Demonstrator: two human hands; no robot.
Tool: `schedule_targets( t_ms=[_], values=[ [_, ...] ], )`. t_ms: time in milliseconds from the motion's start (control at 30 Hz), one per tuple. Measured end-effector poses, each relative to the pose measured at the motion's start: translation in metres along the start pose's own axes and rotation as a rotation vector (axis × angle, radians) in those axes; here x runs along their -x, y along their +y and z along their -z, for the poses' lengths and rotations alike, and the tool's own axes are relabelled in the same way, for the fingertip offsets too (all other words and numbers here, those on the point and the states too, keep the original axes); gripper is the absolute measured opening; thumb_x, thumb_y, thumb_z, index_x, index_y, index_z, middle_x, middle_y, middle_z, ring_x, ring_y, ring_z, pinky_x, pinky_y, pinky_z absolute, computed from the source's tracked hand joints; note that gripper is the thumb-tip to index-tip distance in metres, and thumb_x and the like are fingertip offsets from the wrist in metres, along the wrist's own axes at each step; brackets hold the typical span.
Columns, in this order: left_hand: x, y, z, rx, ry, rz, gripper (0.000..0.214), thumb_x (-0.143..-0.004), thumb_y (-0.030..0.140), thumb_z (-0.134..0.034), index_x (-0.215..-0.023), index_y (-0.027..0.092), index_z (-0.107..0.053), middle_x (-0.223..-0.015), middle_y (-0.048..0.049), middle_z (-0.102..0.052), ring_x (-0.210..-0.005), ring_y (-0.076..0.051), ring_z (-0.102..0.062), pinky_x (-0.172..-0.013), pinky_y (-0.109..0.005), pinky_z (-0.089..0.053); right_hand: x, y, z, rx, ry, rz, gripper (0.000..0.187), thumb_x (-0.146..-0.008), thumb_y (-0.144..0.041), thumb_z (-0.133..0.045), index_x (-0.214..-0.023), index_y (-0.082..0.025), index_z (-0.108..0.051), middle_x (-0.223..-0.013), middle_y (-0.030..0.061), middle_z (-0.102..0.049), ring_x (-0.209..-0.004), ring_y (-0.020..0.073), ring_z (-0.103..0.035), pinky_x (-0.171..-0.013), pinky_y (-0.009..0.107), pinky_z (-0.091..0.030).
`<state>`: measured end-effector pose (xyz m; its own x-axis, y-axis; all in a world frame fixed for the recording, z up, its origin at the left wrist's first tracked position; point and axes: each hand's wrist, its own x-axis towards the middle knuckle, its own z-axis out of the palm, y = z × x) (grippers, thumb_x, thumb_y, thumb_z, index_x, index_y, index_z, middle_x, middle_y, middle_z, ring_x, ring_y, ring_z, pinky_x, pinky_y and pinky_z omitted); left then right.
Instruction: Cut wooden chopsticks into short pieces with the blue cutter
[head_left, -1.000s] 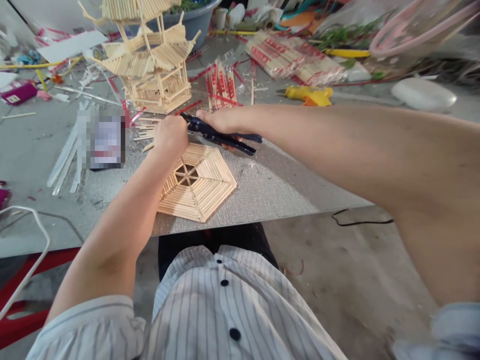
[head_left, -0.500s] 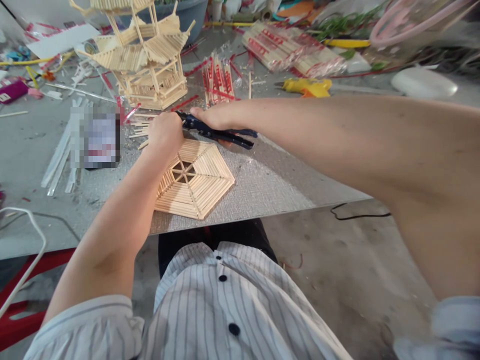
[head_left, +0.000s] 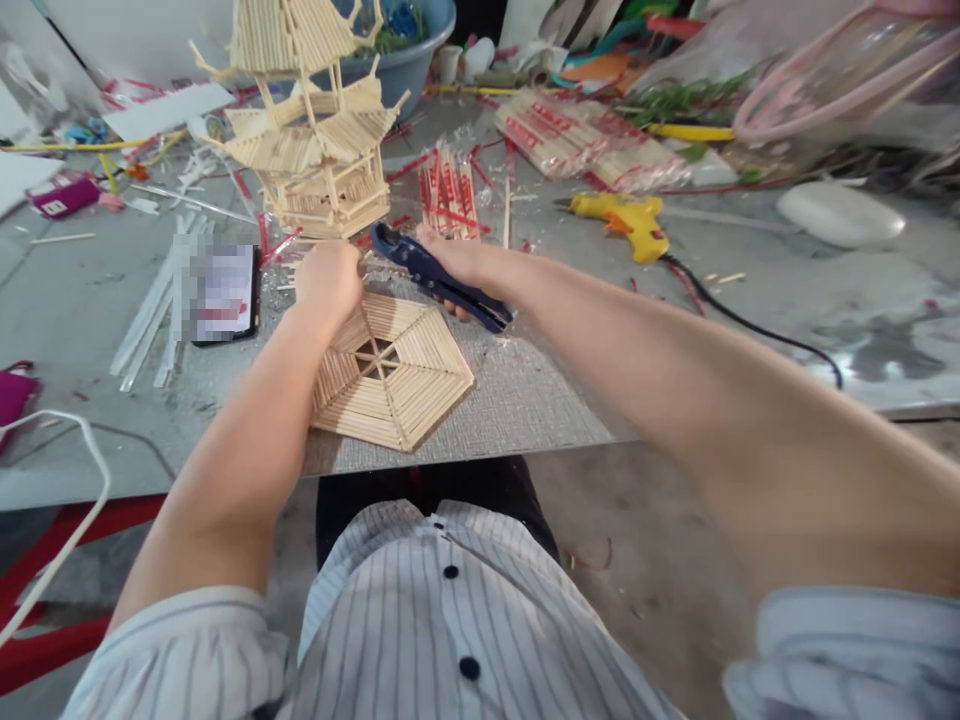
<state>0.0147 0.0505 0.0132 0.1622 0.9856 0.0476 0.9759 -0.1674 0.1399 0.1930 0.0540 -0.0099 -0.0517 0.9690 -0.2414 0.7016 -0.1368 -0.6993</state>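
My right hand (head_left: 456,262) is closed around a dark blue pipe cutter (head_left: 427,268), its head pointing left and its handles reaching down to the right. Just left of the cutter's head, my left hand (head_left: 330,278) is closed in a fist above the table; what its fingers hold is hidden. Loose thin wooden sticks (head_left: 287,272) lie behind and beside that fist. A flat six-sided panel of wooden sticks (head_left: 405,385), with spokes and an open centre, lies below both hands near the table's front edge. My left forearm covers its left side.
A tiered stick pagoda (head_left: 322,150) stands behind my hands. Wrapped chopsticks (head_left: 448,195) and plastic packs (head_left: 551,135) lie beyond. At right are a yellow glue gun (head_left: 626,222) with a black cord and a white oval object (head_left: 841,213). A phone (head_left: 229,290) and clear glue sticks (head_left: 154,300) lie left.
The cutter's head has come away from my left fist, leaving a gap, and its handles tilt lower to the right. The camera view has shifted, showing more of the glue gun and its cord.
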Motion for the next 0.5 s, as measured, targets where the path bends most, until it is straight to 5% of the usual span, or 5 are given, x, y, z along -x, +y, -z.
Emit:
schedule_targets(
  t_ms=[133, 267, 500],
  values=[
    [-0.006, -0.022, 0.0, 0.103, 0.069, 0.053, 0.022, -0.083, 0.028, -0.052, -0.083, 0.019, -0.072, -0.089, -0.0105, -0.07, -0.097, -0.025, -0.064, -0.084, -0.034, -0.047, -0.007, 0.019, 0.01, -0.094, 0.036, 0.061, 0.094, -0.071, -0.091, -0.004, -0.072, -0.021, -0.066, -0.071, 0.0115, -0.065, -0.08, 0.0312, -0.069, -0.071, 0.049, -0.055],
    [-0.013, -0.038, 0.001, 0.433, 0.064, 0.167, 0.021, -0.081, 0.031, -0.058, -0.069, 0.016, -0.066, -0.063, -0.0042, -0.06, -0.069, -0.017, -0.06, -0.068, -0.03, -0.046, -0.005, 0.034, 0.018, -0.151, 0.098, 0.128, 0.097, -0.071, -0.091, -0.001, -0.076, -0.021, -0.068, -0.072, 0.0109, -0.066, -0.082, 0.0308, -0.069, -0.07, 0.047, -0.056],
    [-0.015, -0.04, 0.001, 0.914, 0.036, 0.264, 0.013, -0.084, 0.021, -0.054, -0.088, 0.016, -0.067, -0.073, -0.0025, -0.063, -0.064, -0.013, -0.061, -0.066, -0.028, -0.05, -0.006, 0.046, 0.034, -0.065, 0.256, 0.262, 0.101, -0.079, -0.082, 0.006, -0.098, -0.019, -0.07, -0.092, 0.0109, -0.071, -0.094, 0.029, -0.069, -0.071, 0.047, -0.053]
  ],
)
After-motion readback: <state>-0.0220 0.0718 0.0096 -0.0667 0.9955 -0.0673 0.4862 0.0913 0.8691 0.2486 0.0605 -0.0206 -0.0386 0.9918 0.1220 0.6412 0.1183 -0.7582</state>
